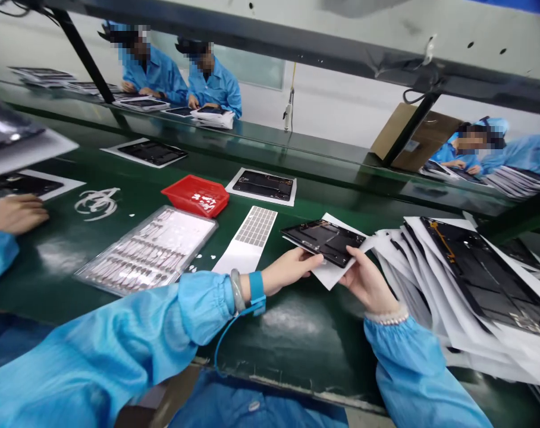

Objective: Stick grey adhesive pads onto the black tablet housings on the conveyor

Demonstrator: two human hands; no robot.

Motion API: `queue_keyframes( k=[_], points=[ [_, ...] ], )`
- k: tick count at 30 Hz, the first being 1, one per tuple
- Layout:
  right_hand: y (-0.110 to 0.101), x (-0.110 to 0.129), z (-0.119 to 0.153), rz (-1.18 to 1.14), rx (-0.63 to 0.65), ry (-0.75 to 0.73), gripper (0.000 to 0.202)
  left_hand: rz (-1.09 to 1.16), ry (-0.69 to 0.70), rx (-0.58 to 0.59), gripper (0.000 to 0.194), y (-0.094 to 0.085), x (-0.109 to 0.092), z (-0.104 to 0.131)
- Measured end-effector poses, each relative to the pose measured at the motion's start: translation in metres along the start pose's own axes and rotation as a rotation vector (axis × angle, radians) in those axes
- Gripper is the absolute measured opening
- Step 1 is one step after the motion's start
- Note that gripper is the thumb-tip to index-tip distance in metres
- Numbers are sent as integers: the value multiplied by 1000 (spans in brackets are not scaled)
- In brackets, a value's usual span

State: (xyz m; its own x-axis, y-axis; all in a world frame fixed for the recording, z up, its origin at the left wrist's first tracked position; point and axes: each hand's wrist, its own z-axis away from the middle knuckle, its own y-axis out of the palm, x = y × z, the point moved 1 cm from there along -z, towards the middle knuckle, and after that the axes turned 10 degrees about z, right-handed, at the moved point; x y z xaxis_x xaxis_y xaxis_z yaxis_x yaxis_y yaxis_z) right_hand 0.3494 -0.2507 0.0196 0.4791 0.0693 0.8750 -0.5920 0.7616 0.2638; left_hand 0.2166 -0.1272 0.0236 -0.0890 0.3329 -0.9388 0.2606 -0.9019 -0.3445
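A black tablet housing [326, 241] is held tilted above the green bench, with a white paper sheet [330, 276] under it. My left hand [292, 267] pinches its near left edge between thumb and fingers. At the near right corner, my right hand [366, 279] grips the housing and the paper, thumb on top. Left of my hands lies a white strip [257, 229] with a grid of grey squares. A clear tray [203, 235] holds rows of small cable-like parts. Behind it stands a red bin [176, 190] with white scraps inside.
A tall, uneven stack of housings and paper sheets [430, 285] stands close on my right. Another housing [263, 185] lies on paper at the back. A co-worker's hand [18, 214] is at far left, near curled white strips [96, 203]. An overhead metal beam [341, 44] crosses above.
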Motion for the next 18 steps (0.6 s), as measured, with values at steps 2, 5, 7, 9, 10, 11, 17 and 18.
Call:
queue_keyframes(
  k=[2,5,7,9,10,11,17,18],
  points=[
    [1,-14,22,-8,-16,-19,8,388,-48,-42,37,5,1,16],
    [-3,-42,49,15,-46,-26,25,950,-202,-155,30,3,9,33],
    [-5,-64,65,66,-30,24,41,1038,-286,-232,27,-3,17,38],
    [-3,-82,82,73,-19,98,48,1041,-347,-265,26,-9,24,40],
    [-1,-88,89,54,-21,137,47,1037,-373,-261,26,-10,27,41],
    [2,-93,96,21,-35,175,44,1035,-397,-248,27,-11,29,42],
    [3,-94,118,-81,-123,313,41,853,-326,-130,38,-26,28,84],
    [2,-94,117,-78,-119,328,40,707,-246,-164,41,-34,28,95]
  ],
)
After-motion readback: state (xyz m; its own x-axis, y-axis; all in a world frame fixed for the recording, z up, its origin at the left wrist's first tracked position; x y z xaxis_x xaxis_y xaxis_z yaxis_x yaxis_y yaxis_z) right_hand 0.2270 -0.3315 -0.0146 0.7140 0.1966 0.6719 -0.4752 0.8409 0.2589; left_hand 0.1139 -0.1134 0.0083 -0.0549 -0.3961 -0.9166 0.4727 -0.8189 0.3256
